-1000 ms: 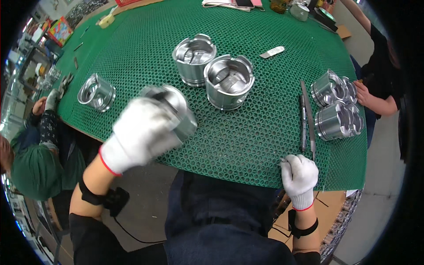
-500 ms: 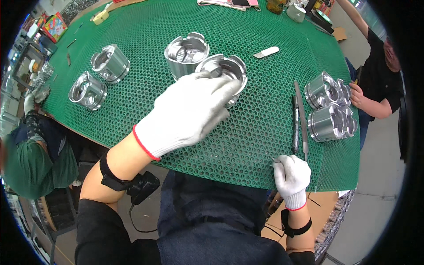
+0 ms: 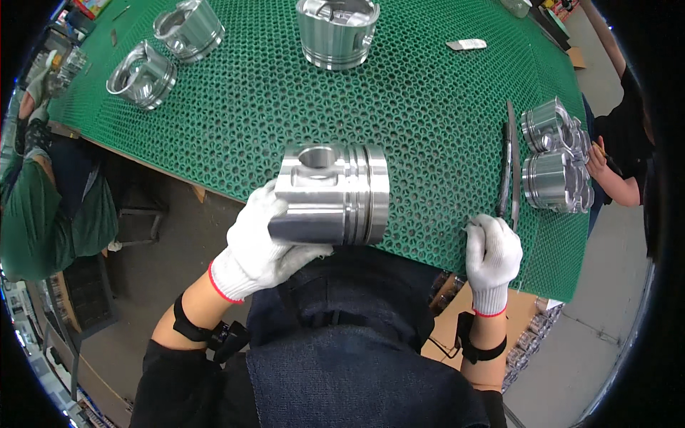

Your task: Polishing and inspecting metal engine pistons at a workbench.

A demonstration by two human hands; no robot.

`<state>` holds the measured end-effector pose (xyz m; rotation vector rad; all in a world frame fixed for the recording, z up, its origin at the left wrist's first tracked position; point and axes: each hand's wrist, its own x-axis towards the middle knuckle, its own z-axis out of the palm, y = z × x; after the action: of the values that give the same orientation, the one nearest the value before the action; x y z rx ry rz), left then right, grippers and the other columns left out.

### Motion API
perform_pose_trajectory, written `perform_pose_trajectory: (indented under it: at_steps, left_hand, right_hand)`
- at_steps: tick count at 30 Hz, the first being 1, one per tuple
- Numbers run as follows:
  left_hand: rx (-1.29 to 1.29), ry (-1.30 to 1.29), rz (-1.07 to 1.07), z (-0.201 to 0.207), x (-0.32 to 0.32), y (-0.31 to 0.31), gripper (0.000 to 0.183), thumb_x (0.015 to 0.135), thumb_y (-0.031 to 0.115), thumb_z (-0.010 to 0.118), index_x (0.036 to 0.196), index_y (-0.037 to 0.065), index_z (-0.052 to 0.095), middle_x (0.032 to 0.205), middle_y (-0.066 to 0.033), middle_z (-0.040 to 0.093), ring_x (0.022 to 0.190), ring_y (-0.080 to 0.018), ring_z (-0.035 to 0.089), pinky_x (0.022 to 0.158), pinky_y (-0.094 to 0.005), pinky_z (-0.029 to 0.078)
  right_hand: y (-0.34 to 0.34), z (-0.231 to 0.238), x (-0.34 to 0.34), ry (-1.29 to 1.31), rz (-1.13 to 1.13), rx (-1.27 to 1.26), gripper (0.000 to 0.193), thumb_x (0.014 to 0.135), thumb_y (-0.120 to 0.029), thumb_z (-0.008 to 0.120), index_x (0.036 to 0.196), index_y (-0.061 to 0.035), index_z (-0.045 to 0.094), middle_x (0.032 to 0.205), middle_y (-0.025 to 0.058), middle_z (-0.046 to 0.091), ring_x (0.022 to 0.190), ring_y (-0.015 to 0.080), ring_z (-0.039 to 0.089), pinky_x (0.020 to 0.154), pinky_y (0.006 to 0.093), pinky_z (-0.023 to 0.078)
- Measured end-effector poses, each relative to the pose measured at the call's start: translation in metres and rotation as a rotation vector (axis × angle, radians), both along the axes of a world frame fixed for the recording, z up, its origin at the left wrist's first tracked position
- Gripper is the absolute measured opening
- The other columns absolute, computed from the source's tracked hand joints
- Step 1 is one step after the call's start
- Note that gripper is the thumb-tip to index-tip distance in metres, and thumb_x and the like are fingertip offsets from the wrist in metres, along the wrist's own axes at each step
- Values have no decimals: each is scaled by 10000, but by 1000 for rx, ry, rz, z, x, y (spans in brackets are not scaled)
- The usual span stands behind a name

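Observation:
A shiny metal piston [image 3: 332, 203] lies on its side in the grip of my left hand [image 3: 260, 246], raised near the table's front edge. Its round pin hole faces up and its ring grooves point right. My right hand [image 3: 494, 250], in a white glove like the other, rests closed on the table edge. What its fingers hold, if anything, is hidden. Just beyond it lie a black pen-like marker [image 3: 505, 175] and a long, thin, dark metal strip, perhaps a file [image 3: 515, 167]. Another piston [image 3: 337, 36] stands upright at the far middle.
Two pistons, one nearer [image 3: 143, 77] and one farther [image 3: 190, 32], stand at the left. Two more [image 3: 553, 127] [image 3: 556, 182] sit at the right, by a co-worker's hand [image 3: 598, 160]. A white-handled cutter [image 3: 467, 45] lies far right on the green perforated mat [image 3: 428, 128].
My left hand has lifted the piston off the mat, drawn it toward me and tipped it onto its side. The view has shifted. My right hand stays closed at the edge.

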<state>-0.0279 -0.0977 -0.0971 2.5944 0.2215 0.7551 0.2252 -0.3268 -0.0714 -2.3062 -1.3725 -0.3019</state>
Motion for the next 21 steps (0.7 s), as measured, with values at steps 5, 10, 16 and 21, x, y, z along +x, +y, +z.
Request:
perform_pose_trajectory:
  at_steps: [5,10,16,21]
  left_hand:
    - [-194,93,39,-7,-3,-14,518,578,237,892,1043,98,709,1148,-140,646,1110,-395,600,947,-460,490]
    - [-179,70,-9,8,5,-7,496,597,249,881,1037,96,712,1136,-128,652,1082,-375,612,968,-457,477]
    - [-394,57,-1,38,30,11,333,687,228,835,950,56,725,969,-148,691,884,-333,665,808,-399,525]
    - [-859,144,355,42,42,18,306,877,251,716,1012,-16,653,913,-141,701,827,-220,674,756,-349,521]
  right_hand:
    - [-1,-3,-3,-41,-14,-37,100,789,-99,691,881,-83,655,728,84,612,643,287,601,614,380,469]
    - [-1,-2,-4,-24,-33,-51,114,775,-89,694,881,-76,654,718,90,601,639,290,593,612,383,463]
    - [0,1,-5,-52,-43,-49,115,767,-88,698,872,-75,653,719,91,603,643,290,596,609,384,464]
    - [6,4,-4,6,-57,-26,89,775,-85,691,859,-87,660,731,83,625,651,291,609,619,382,473]
